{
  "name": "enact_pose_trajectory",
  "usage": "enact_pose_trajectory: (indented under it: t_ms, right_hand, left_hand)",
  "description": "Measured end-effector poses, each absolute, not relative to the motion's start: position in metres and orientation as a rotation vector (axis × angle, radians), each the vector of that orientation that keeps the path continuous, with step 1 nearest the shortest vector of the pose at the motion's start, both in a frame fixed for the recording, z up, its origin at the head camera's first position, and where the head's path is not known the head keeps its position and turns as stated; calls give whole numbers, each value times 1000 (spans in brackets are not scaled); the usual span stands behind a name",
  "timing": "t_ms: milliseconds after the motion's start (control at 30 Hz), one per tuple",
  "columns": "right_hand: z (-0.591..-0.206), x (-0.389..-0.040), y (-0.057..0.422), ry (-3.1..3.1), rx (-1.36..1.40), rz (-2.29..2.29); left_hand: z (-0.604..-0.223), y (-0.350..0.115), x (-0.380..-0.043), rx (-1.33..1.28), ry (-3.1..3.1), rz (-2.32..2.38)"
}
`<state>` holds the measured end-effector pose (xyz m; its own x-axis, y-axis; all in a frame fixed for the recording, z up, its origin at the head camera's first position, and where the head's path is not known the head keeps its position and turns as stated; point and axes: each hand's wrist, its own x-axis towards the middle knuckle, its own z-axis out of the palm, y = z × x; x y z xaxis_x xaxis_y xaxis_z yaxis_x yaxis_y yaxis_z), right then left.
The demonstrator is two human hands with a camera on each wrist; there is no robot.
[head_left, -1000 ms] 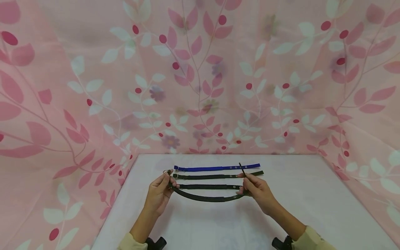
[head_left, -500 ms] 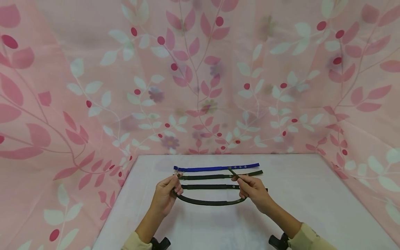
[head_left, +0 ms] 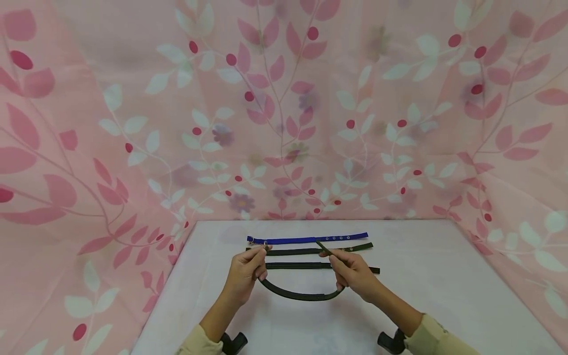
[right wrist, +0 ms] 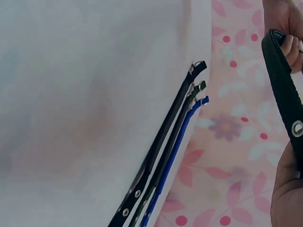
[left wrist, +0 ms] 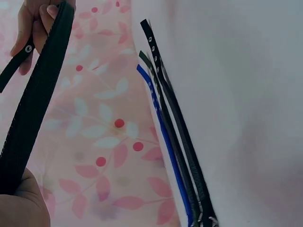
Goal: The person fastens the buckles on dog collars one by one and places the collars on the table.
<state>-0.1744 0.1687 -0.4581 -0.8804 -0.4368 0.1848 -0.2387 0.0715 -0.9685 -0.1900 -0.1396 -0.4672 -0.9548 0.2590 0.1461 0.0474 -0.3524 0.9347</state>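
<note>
Both hands hold a dark green pet collar (head_left: 297,297) above the table's near half, its middle sagging in a curve between them. My left hand (head_left: 243,275) pinches the buckle end, where a bit of metal shows at the fingertips. The eyelet end is gripped by my right hand (head_left: 356,276), with the tip sticking out past the thumb and fingers. A metal eyelet (right wrist: 297,128) on this collar shows in the right wrist view. Beyond the hands lie a blue collar (head_left: 288,241), a green collar (head_left: 295,252) and a black collar (head_left: 295,266), side by side.
A white-covered table (head_left: 435,291) spreads under the hands. Pink leaf-patterned cloth (head_left: 284,123) hangs behind it and along both sides. The three laid-out collars run roughly parallel, buckles at the left and eyelets at the right.
The two hands have come closer together, so the held collar sags deeper and lower. Its free tip has shifted left with the right hand. The three collars on the table stay put.
</note>
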Motion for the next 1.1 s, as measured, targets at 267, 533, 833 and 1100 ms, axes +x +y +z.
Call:
enact_pose_trajectory:
  t_ms: [267, 533, 833, 1100]
  right_hand:
    - [-460, -173, 165, 2329, -585, -1858]
    - [-458, -173, 165, 2287, -724, -1798]
    - [-459, -175, 157, 2321, -946, -1638]
    - [-453, -175, 150, 2382, -901, -1555]
  left_hand:
    - [-467, -133, -188, 505, 1855, 2380]
    - [-464, -129, -189, 534, 1981, 2340]
    - [-465, -120, -188, 645, 2061, 2222]
    - [-462, -111, -186, 674, 2062, 2178]
